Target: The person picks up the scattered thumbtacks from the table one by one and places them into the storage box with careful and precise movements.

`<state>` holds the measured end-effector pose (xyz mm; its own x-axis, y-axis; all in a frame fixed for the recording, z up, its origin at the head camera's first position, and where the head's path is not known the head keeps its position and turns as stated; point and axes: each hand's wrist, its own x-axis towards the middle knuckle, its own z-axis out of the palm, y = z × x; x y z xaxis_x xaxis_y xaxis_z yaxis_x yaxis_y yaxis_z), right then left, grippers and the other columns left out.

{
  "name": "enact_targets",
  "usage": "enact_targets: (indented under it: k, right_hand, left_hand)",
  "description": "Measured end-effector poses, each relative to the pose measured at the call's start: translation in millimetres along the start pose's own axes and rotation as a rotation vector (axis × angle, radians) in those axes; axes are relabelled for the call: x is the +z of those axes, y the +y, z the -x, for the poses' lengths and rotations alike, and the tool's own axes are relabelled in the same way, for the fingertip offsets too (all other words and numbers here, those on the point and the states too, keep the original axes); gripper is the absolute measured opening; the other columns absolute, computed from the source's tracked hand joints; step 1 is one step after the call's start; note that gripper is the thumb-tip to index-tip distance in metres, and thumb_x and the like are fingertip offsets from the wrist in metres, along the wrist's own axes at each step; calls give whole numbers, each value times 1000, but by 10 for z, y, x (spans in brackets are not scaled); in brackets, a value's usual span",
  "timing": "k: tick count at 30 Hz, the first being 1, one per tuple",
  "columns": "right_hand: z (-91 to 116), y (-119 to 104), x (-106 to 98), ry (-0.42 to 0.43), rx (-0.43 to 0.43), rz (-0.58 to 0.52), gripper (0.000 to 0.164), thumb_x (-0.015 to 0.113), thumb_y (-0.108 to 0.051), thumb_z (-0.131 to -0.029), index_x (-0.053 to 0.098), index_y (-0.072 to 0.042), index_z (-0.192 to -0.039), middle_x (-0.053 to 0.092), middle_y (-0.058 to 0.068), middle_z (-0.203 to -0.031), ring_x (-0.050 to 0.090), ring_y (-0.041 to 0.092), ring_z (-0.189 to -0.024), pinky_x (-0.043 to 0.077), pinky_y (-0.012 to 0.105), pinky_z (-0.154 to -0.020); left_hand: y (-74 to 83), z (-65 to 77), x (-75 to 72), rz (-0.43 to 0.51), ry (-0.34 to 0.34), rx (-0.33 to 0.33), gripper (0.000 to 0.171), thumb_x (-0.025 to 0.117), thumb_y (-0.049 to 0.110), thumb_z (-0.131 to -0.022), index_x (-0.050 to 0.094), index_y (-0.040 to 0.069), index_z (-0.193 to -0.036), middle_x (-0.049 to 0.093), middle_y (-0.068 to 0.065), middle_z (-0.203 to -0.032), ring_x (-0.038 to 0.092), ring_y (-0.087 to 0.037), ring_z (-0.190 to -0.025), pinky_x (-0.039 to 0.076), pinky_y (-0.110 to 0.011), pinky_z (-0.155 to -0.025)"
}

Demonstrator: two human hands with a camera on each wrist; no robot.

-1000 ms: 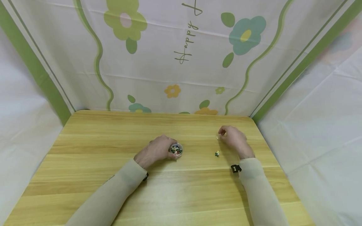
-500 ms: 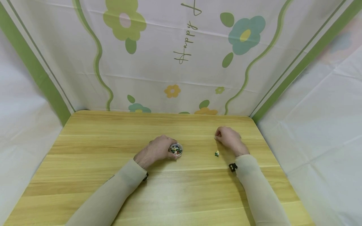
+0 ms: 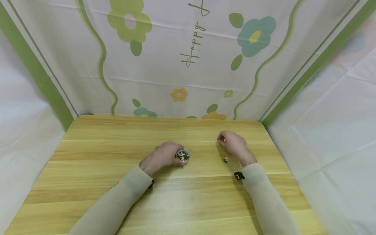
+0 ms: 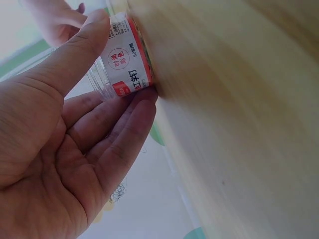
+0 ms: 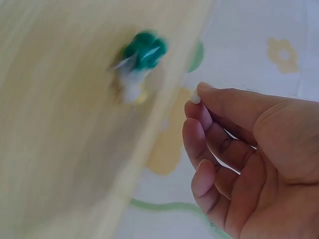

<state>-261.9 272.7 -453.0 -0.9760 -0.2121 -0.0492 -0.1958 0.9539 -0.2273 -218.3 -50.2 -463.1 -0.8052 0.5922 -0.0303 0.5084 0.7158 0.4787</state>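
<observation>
My left hand [image 3: 164, 156] holds a small clear round jar [image 4: 127, 59] with a white and red label, thumb on one side and fingers on the other. Through its open top in the head view, many-coloured push pins [image 3: 183, 156] show. My right hand [image 3: 233, 142] is over the table to the right of the jar, its thumb and forefinger pinching a white push pin [image 5: 195, 99], of which only a bit shows. Closer to me than that hand, a small cluster of green, white and yellow push pins [image 3: 225, 160] lies on the wood.
The wooden table [image 3: 188, 202] runs back to a hanging white cloth [image 3: 164, 65] printed with flowers. Similar cloth hangs at both sides. A black strap [image 3: 239, 176] sits at my right wrist.
A second ago the white push pin lay on the table beside my right hand. My right hand has since pinched it and moved left. My left hand and the jar have stayed in place.
</observation>
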Motion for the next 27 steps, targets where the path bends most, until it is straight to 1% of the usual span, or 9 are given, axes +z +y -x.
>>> enact_targets:
  k: [5,11,15,19,27]
  right_hand:
    - [36,-191,-30,19,-38,-12,8,70,-28,-99,74,-21,-100,70,-7,-96,62,15,-80,52,39,-68]
    - [64,-408,-21,43,-122,0,6,71,-27,-99,75,-22,-99,70,-9,-93,61,9,-74,52,34,-64]
    - [96,-556,-19,67,-180,15,5,73,-27,-98,75,-23,-98,70,-11,-93,62,7,-76,53,33,-67]
    - [123,-686,-9,87,-230,27,4,74,-26,-97,76,-23,-98,71,-12,-93,63,6,-79,54,32,-69]
    - [183,-912,27,102,-296,61,4,74,-30,-97,75,-26,-98,70,-15,-95,60,3,-78,52,28,-65]
  left_hand:
    - [2,8,-3,4,2,11,56,89,37,-78,73,10,-124,75,-5,-108,67,-16,-90,56,-32,-76]
    - [5,-1,-5,-13,-1,-1,57,89,39,-78,73,11,-126,75,-5,-110,66,-15,-92,56,-32,-78]
    - [1,-4,1,-10,-1,-4,57,89,39,-78,73,12,-126,75,-4,-110,66,-14,-91,55,-32,-78]
    - [-5,-12,4,5,3,4,54,89,38,-78,74,11,-122,75,-3,-105,65,-13,-88,55,-32,-77]
    - [-16,-11,5,3,4,21,49,89,39,-79,75,11,-116,74,0,-100,63,-11,-83,55,-31,-76]
